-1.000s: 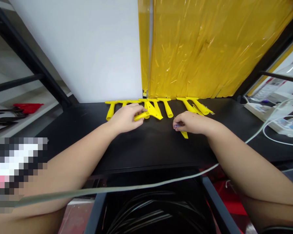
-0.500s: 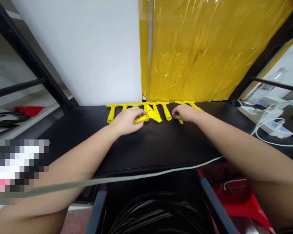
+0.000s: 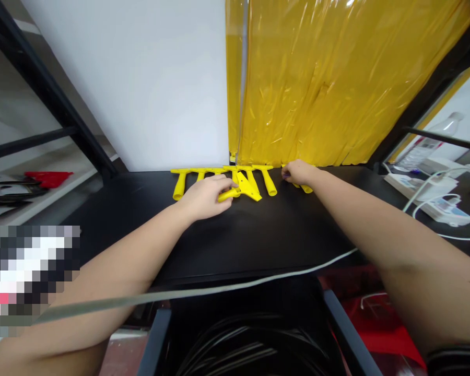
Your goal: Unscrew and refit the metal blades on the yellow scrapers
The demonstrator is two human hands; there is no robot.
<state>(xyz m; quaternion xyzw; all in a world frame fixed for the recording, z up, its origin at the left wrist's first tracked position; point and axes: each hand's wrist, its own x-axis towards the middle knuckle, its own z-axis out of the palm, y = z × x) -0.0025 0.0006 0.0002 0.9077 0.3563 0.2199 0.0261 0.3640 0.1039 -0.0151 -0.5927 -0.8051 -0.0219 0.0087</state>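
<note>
My left hand (image 3: 208, 198) is closed around the handle of a yellow scraper (image 3: 249, 188), whose flat, flared head points right, just above the black tabletop. Behind it a row of T-shaped yellow scrapers (image 3: 269, 183) stretches along the back of the table, heads toward the wall and round handles toward me; my left hand partly covers the row. Farther right, my right hand (image 3: 298, 171) has its fingers curled together on another yellow scraper (image 3: 307, 189). Only the handle end and a bit of the head show there, the rest being under the hand.
Behind the black table (image 3: 227, 245) stand a white panel (image 3: 152, 83) and a yellow plastic-wrapped surface (image 3: 309, 83). White power strips (image 3: 431, 201) with cables and a clear bottle (image 3: 434, 138) lie at right. A pale cord (image 3: 235, 284) crosses in front of the table edge.
My right hand has moved slightly toward the back, and a yellow handle end now shows below its wrist. The left hand keeps hold of its scraper in nearly the same place.
</note>
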